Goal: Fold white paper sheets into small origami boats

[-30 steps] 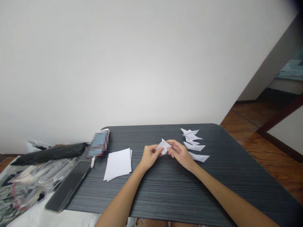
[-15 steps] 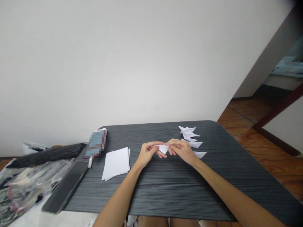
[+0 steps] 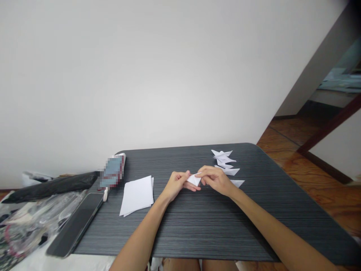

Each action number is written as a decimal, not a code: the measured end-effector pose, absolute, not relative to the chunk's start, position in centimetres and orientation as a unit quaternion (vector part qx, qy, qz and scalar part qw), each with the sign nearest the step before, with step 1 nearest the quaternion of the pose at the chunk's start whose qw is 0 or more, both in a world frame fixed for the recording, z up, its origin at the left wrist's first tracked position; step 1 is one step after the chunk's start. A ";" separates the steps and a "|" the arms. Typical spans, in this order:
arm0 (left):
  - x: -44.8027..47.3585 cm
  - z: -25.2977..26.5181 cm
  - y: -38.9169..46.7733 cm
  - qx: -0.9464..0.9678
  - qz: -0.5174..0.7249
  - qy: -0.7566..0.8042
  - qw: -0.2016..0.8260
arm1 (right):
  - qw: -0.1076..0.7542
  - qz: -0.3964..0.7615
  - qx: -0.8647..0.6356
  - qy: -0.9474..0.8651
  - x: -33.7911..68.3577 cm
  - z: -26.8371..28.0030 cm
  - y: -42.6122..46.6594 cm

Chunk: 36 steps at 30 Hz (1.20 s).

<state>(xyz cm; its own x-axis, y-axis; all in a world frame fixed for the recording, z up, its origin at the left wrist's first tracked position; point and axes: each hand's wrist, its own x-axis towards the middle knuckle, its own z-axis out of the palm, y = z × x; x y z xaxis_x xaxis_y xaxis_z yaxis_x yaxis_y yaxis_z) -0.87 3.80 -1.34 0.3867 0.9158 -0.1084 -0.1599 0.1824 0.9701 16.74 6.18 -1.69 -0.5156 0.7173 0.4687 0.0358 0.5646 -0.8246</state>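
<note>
Head view: left hand [image 3: 175, 185] and right hand [image 3: 216, 180] are both pinching the folded paper [image 3: 194, 180], which is lying between them above the counter [image 3: 197, 233]. Its long edge is running roughly side to side; the right is gripping its right corner.

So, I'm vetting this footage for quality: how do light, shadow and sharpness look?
Head view: soft light, brightest mid-wall; head view: top right corner darkened; head view: dim shadow on the table beside the right forearm; head view: coarse pixels mask a patch at left; head view: folded paper readable, though small.
</note>
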 end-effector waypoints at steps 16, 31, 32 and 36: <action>-0.3 -0.8 3.1 0.625 0.433 0.390 0.520 | 0.450 0.576 -0.331 -0.596 15.7 -1.6 6.1; -0.3 -1.2 3.2 0.668 0.425 0.419 0.445 | 0.447 0.597 -0.334 -0.576 15.6 -1.8 6.2; -0.3 -1.2 3.2 0.672 0.423 0.420 0.439 | 0.445 0.600 -0.335 -0.574 15.6 -1.9 6.2; -0.2 -1.3 3.1 0.675 0.421 0.417 0.440 | 0.446 0.609 -0.337 -0.563 15.7 -2.0 6.3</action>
